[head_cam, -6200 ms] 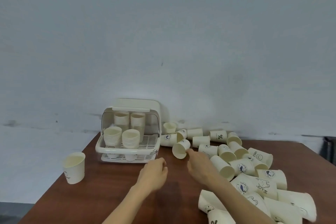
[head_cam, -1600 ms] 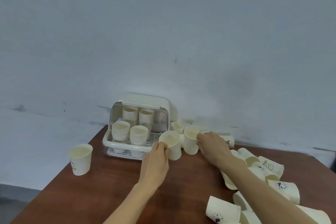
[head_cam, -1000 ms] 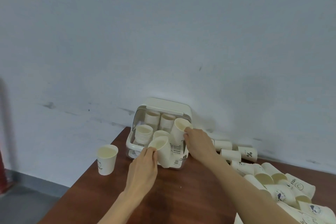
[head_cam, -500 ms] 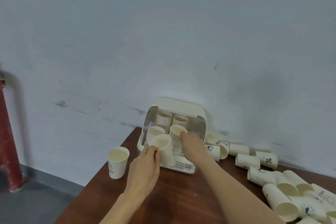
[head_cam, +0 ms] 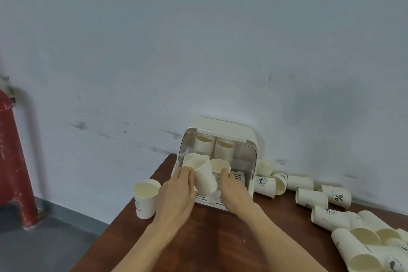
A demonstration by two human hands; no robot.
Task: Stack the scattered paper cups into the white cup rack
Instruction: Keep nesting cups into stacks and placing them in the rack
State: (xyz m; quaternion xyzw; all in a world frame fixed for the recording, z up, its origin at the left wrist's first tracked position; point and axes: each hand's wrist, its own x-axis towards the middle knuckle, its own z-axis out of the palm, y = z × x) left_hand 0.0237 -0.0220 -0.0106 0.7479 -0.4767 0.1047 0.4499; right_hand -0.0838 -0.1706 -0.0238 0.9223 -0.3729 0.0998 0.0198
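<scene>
Paper cups scattered at lower right of frame on brown table; white cup rack at centre, against pale wall, lid raised.

Red pipe at left edge, standing on grey floor.

Inside rack, two tall stacks at back, upright, side by side.

Loose pile of cups lying on sides, right of rack, stretching to lower right corner; nearest ones just beside rack wall.

Left hand at lower centre, fingers curled round tilted cup, held over rack's front left, mouth leaning up and left.

Right hand just right of it, fingertips on rim of front right stack inside rack; whether pinching topmost cup or merely touching, cannot tell.

Single upright cup near table's left edge, well apart from rack, left of left hand.
</scene>
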